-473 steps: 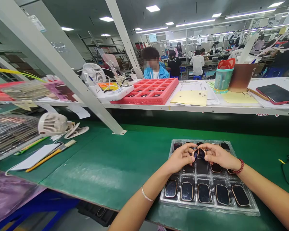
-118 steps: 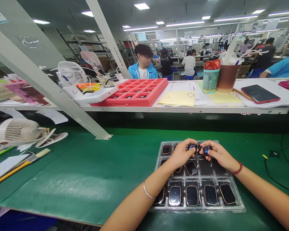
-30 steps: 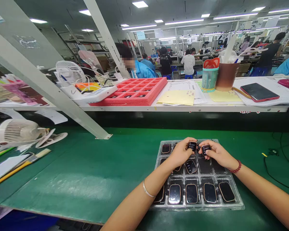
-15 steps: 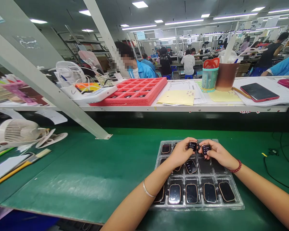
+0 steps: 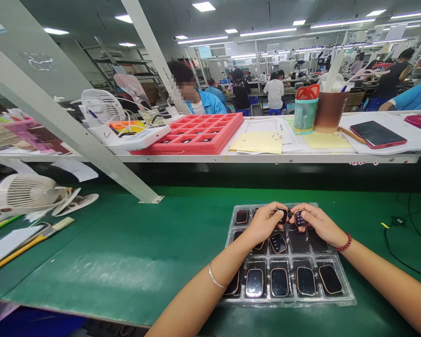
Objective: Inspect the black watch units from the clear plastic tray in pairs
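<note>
A clear plastic tray (image 5: 349, 299) on the green bench holds several smartwatch bodies in its compartments. My left hand (image 5: 266, 222) is closed on a smartwatch (image 5: 282, 218) above the tray's far part, its thumb over the screen. Beside it my right hand (image 5: 317, 222) grips a second smartwatch (image 5: 299, 218), whose lit screen shows small icons or text. The two watches are close together. Just below them in the tray, another watch (image 5: 278, 243) has a lit screen. Dark-screened watches (image 5: 279, 282) fill the near row. My left forearm hides part of the tray's left side.
A raised shelf (image 5: 196, 158) runs behind the bench, bearing a red foam tray (image 5: 210, 145), papers, cups and a phone (image 5: 377, 133). A white fan (image 5: 28, 193) and a brush (image 5: 45, 234) lie at left. Black cables (image 5: 403, 257) lie at right. A person (image 5: 203, 100) sits beyond the shelf.
My left thumb has moved up onto the left watch's screen, and that watch has tilted slightly. My right thumb has shifted up onto its watch's screen, whose display looks different.
</note>
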Action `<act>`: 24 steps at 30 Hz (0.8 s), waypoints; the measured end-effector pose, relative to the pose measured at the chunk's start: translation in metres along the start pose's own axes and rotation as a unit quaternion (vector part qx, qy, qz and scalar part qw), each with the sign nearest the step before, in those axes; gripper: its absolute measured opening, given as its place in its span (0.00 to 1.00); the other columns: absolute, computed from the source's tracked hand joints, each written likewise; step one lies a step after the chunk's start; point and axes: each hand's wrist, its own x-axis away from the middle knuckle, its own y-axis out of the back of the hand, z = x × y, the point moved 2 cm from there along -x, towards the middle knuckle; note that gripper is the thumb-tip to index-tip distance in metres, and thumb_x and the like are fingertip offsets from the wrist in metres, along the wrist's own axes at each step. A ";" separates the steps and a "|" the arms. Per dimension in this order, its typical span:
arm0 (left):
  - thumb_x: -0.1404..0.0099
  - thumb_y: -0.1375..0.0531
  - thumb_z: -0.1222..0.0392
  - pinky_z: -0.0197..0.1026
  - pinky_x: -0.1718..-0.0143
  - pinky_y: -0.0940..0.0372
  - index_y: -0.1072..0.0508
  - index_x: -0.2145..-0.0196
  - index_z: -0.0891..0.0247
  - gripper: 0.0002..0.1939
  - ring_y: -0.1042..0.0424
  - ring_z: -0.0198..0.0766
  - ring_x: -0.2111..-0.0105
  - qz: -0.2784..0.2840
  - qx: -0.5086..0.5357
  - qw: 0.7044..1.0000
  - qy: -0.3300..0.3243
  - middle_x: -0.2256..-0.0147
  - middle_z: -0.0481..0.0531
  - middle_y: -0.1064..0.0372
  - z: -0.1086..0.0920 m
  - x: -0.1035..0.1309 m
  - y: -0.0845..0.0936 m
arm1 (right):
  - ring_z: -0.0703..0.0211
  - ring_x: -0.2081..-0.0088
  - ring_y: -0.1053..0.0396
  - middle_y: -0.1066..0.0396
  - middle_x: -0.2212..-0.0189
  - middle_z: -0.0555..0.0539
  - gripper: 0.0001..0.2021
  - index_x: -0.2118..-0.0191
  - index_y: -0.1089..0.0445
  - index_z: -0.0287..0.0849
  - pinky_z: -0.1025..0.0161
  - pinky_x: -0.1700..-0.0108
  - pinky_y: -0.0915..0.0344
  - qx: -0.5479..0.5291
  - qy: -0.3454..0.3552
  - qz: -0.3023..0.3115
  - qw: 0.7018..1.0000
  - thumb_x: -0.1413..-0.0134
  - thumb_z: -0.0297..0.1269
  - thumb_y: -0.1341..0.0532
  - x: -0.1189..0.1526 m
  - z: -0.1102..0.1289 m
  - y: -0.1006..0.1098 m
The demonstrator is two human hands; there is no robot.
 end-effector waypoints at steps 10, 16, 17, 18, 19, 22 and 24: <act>0.48 0.46 0.73 0.42 0.58 0.34 0.34 0.53 0.63 0.23 0.29 0.36 0.65 -0.019 -0.027 0.999 -0.024 0.61 0.52 0.29 0.009 -0.004 0.003 | 0.64 0.70 0.33 0.30 0.61 0.47 0.17 0.52 0.37 0.43 0.64 0.66 0.34 0.020 0.011 0.006 1.000 0.50 0.25 0.45 0.000 0.001 0.000; 0.48 0.45 0.74 0.42 0.56 0.34 0.36 0.50 0.63 0.26 0.29 0.36 0.63 -0.029 -0.031 0.999 -0.030 0.58 0.54 0.30 0.011 -0.004 0.003 | 0.64 0.69 0.34 0.31 0.62 0.47 0.18 0.53 0.37 0.43 0.64 0.67 0.34 0.018 0.013 0.006 1.000 0.52 0.26 0.44 0.000 0.003 -0.002; 0.47 0.45 0.73 0.41 0.58 0.34 0.36 0.51 0.63 0.24 0.28 0.35 0.65 -0.027 -0.026 0.999 -0.023 0.60 0.53 0.29 0.009 -0.003 0.003 | 0.64 0.70 0.34 0.30 0.62 0.47 0.17 0.53 0.37 0.43 0.64 0.67 0.34 0.021 0.011 0.005 1.000 0.51 0.27 0.43 0.000 0.003 -0.002; 0.45 0.45 0.70 0.41 0.61 0.33 0.35 0.52 0.63 0.21 0.29 0.34 0.68 -0.025 -0.020 0.999 -0.015 0.63 0.52 0.29 0.007 -0.003 0.003 | 0.64 0.70 0.34 0.30 0.63 0.46 0.15 0.53 0.36 0.43 0.63 0.67 0.33 0.021 0.008 0.003 1.000 0.49 0.29 0.43 0.000 0.003 -0.002; 0.42 0.45 0.67 0.40 0.64 0.33 0.33 0.54 0.64 0.16 0.29 0.33 0.71 -0.024 -0.013 1.000 -0.006 0.65 0.52 0.29 0.005 -0.002 0.002 | 0.64 0.71 0.34 0.29 0.63 0.46 0.13 0.54 0.36 0.43 0.63 0.67 0.33 0.018 0.004 -0.001 1.000 0.47 0.33 0.43 0.000 0.002 -0.001; 0.36 0.50 0.56 0.37 0.72 0.34 0.30 0.61 0.65 0.13 0.31 0.33 0.75 -0.025 0.008 1.000 0.010 0.70 0.51 0.30 -0.001 0.000 0.002 | 0.63 0.73 0.33 0.28 0.66 0.45 0.13 0.57 0.33 0.42 0.62 0.68 0.33 -0.015 -0.013 -0.013 1.000 0.42 0.43 0.45 0.000 0.000 0.000; 0.35 0.51 0.54 0.36 0.74 0.36 0.30 0.60 0.65 0.14 0.31 0.33 0.75 -0.036 0.015 0.999 0.013 0.70 0.51 0.30 -0.001 0.000 0.002 | 0.63 0.73 0.33 0.28 0.66 0.44 0.15 0.57 0.33 0.41 0.63 0.69 0.32 -0.049 -0.022 -0.017 0.998 0.42 0.46 0.45 -0.001 0.000 0.001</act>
